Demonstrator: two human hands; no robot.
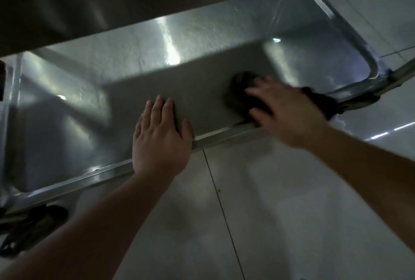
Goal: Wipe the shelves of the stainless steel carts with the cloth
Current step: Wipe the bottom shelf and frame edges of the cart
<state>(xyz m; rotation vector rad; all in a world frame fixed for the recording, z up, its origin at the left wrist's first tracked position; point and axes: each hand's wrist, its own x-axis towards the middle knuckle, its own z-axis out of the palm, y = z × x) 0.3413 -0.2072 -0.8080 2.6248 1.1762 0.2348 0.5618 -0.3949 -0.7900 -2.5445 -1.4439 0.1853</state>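
Steel shelf (202, 59) — dark cloth (241, 91) under right hand (285, 111) grip, fingers spread flat

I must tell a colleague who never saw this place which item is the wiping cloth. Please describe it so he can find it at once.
Start at the lower shelf of the steel cart. Near its right front corner, the right hand presses flat on the cloth. It is a dark, crumpled wad, the only soft, non-shiny thing on the bright metal; the left hand nearby lies on bare steel.
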